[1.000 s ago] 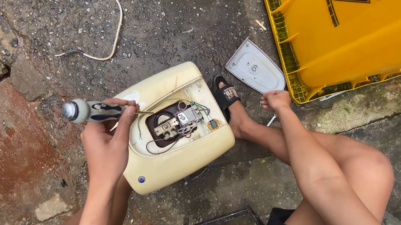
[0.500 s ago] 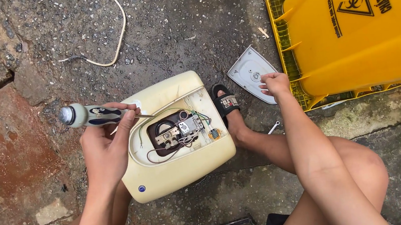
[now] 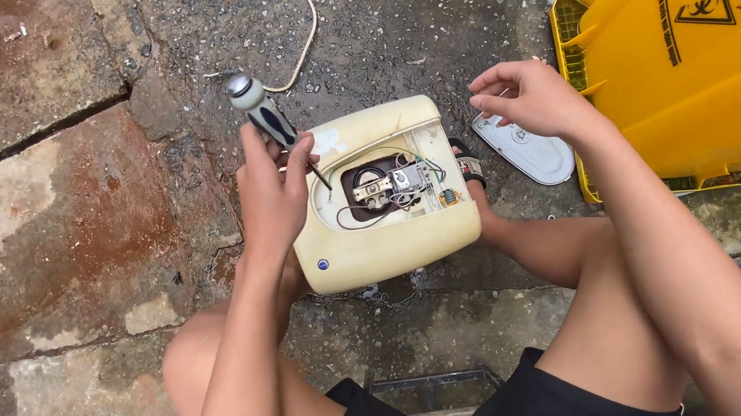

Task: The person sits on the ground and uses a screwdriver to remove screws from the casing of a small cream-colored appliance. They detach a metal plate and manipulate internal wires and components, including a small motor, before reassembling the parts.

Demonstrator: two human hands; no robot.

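A cream plastic appliance casing (image 3: pixel 366 246) lies on the ground between my knees, its top open on wires and a small metal part (image 3: pixel 391 185). My left hand (image 3: pixel 274 191) grips a screwdriver (image 3: pixel 262 113) with a black and blue handle, its tip pointing down at the casing's left rim. My right hand (image 3: pixel 533 98) hovers above the casing's right side with fingers curled together; whether it pinches something small I cannot tell. A grey oval cover plate (image 3: pixel 527 151) lies on the ground just under that hand.
A yellow wet-floor sign (image 3: pixel 707 58) stands on a yellow crate (image 3: pixel 566 28) at the right. A white cord (image 3: pixel 304 30) trails over the wet concrete behind the casing. My sandalled foot (image 3: pixel 470 169) rests beside the casing. Cracked reddish slabs lie to the left.
My right hand has lifted off the grey cover plate and come up over the casing's right side. The left hand has tilted the screwdriver more upright.
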